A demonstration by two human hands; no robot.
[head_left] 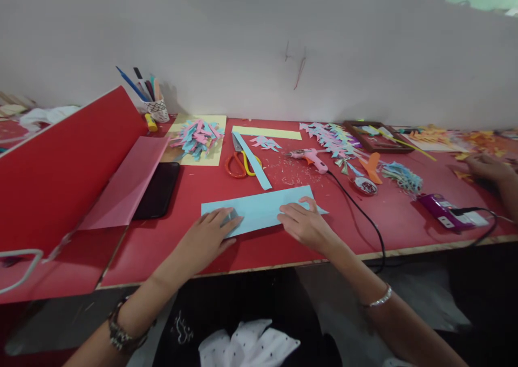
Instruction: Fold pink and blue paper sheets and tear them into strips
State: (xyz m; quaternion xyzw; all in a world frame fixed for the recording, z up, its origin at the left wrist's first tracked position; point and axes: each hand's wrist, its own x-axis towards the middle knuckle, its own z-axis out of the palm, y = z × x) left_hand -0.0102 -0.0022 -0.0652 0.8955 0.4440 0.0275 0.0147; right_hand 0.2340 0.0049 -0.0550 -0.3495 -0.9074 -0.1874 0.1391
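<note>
Now, on the light-blue paper (pixel 259 210), left hand (pixel 214 225) rests leftward, fingers parted; right hand (pixel 304 224) curls its fingers rightward, grip unclear.

Blue rectangular paper sheet (pixel 259 212) lies before the red-and-yellow-handled metal scissors (pixel 245 160), right of the flat black phone (pixel 158 190)!

The desk (pixel 133 255) is red, the wide paper sheet (pixel 261 208) pale blue, and the glue gun (pixel 313 155) pink with a black cord (pixel 374 228). The scissors (pixel 245 164) have one orange-red and one yellow handle, and the clippings (pixel 198 138) mix pink and blue over pale yellow. Black dots pattern the white fabric (pixel 249 346), dark crisscross lines the white pen cup (pixel 157 109).
</note>
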